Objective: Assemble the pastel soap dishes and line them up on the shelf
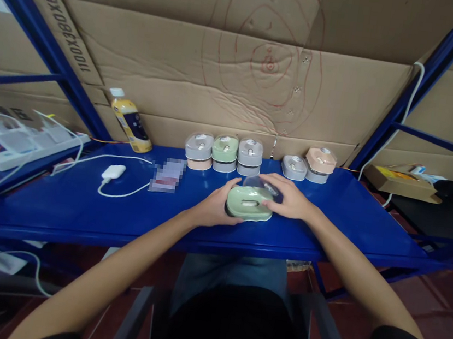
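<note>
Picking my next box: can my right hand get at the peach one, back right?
Probably yes: only blue tabletop seems to lie between the right hand and the peach box, though the hand would first have to release what looks like a clear lid.

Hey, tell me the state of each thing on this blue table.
Green container: upright, left hand gripping its side
Clear cover: tilted up, right hand holding it
Bottle: capped
White adapter: cable attached
Blurred item: cannot tell
Three left stacks: two high each
Single grey container: unstacked
Rightmost stack: peach over grey
</note>
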A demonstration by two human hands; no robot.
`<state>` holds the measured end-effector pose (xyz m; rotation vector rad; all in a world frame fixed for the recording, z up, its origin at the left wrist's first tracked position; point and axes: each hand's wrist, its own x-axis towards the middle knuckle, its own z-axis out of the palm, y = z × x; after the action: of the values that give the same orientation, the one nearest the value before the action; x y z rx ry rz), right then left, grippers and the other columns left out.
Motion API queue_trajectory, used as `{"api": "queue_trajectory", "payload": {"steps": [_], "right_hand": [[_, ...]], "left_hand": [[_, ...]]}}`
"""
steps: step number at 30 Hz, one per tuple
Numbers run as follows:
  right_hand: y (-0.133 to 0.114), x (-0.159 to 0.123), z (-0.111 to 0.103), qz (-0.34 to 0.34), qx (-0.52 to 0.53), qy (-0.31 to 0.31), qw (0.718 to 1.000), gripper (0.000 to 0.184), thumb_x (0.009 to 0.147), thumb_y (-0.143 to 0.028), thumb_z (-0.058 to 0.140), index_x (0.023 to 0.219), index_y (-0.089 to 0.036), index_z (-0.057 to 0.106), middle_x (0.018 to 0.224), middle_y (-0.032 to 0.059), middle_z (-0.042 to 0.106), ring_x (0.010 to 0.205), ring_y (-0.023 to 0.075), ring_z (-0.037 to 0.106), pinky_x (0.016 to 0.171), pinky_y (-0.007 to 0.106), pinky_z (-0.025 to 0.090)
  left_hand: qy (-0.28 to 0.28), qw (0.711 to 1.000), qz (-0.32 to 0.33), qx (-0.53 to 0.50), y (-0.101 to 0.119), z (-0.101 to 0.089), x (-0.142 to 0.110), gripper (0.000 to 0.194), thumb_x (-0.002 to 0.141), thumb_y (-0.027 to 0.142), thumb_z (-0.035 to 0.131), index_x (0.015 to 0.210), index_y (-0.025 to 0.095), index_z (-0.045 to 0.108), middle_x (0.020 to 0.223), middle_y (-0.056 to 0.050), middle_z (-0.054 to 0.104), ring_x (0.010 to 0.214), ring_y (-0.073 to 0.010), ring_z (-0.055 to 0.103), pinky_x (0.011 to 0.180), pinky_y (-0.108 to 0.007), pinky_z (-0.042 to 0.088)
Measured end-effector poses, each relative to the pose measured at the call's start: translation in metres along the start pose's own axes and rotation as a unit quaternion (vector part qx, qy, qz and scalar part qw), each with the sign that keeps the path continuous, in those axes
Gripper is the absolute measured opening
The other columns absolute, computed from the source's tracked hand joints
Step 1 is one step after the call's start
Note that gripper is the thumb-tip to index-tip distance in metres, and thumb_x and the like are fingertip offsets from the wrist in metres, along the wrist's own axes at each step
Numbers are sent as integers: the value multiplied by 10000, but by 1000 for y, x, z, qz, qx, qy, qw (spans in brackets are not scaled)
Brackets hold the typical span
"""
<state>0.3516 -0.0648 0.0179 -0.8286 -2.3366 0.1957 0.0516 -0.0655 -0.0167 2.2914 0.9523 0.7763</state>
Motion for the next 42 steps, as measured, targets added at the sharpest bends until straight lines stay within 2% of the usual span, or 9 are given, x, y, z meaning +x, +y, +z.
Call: {"api": "queue_trajectory", "payload": {"steps": [8, 13, 19, 25, 29, 33, 36, 39, 42], "right_hand": [[-24, 20, 14, -46, -22, -115, 992, 813, 877, -490, 826, 1623, -287, 576, 1594, 133, 607, 1393, 364, 633, 1180, 564, 532], [-24, 22, 13, -40, -19, -128, 991, 815, 877, -503, 836, 1627, -322, 573, 1631, 115, 584, 1414, 367, 633, 1181, 554, 533], [-23, 22, 15, -40, 10, -136, 990, 763, 921, -487, 796, 1622, -278, 580, 1575, 131, 615, 1384, 344, 654, 1169, 520, 552], [-15, 5, 17, -17, -26, -128, 991, 1009, 850, -592, 870, 1713, -285, 448, 1653, 177, 510, 1483, 411, 547, 1224, 596, 494], [-14, -10, 15, 4, -12, -136, 991, 1034, 857, -600, 870, 1739, -336, 398, 1547, 153, 567, 1388, 381, 616, 1182, 562, 539], [-11, -17, -1, 30, -33, -87, 995, 972, 852, -617, 852, 1698, -323, 475, 1452, 144, 600, 1322, 384, 648, 1162, 548, 550], [2, -13, -28, 112, -104, 12, 988, 967, 840, -647, 840, 1677, -300, 501, 1460, 163, 597, 1322, 421, 631, 1162, 572, 535], [24, 3, -53, 251, -217, 136, 933, 919, 862, -626, 816, 1637, -217, 538, 1386, 223, 620, 1312, 473, 603, 1119, 611, 525], [46, 30, -62, 374, -298, 171, 862, 858, 876, -619, 789, 1569, -159, 577, 1333, 264, 636, 1245, 491, 628, 1047, 633, 524]], "left_hand": [[-13, 998, -30, -60, -5, 1, 2, 1399, 675, 491, 1001, 1750, 199, 154, 1628, -251, 568, 1505, -465, 569, 1236, -646, 460], [-20, 995, -19, -94, -12, 1, 7, 1387, 655, 454, 1017, 1746, 230, 188, 1587, -239, 608, 1485, -447, 594, 1214, -657, 474], [-25, 998, -24, -49, -4, -3, 6, 1300, 635, 483, 1013, 1689, 189, 311, 1645, -249, 529, 1501, -450, 565, 1224, -622, 483], [-20, 1000, -15, -6, -3, -4, 3, 1205, 674, 471, 973, 1664, 186, 347, 1660, -246, 511, 1519, -452, 540, 1245, -625, 461], [-27, 1000, 11, 7, -6, -5, 1, 1168, 725, 448, 940, 1684, 207, 320, 1628, -232, 549, 1493, -446, 566, 1230, -639, 475], [21, 999, 26, -6, -8, -4, 2, 1086, 813, 481, 879, 1682, 199, 292, 1606, -221, 563, 1511, -410, 555, 1280, -634, 430], [99, 995, 19, -14, -9, -3, 4, 845, 913, 473, 779, 1604, 202, 374, 1538, -197, 606, 1452, -356, 606, 1260, -589, 470], [136, 991, 12, 0, -7, -2, 6, 713, 930, 464, 748, 1519, 201, 442, 1438, -175, 651, 1371, -336, 652, 1193, -558, 531], [122, 992, 11, 11, -4, 0, 7, 694, 930, 467, 735, 1497, 187, 450, 1403, -174, 657, 1337, -330, 666, 1156, -543, 558]]}}
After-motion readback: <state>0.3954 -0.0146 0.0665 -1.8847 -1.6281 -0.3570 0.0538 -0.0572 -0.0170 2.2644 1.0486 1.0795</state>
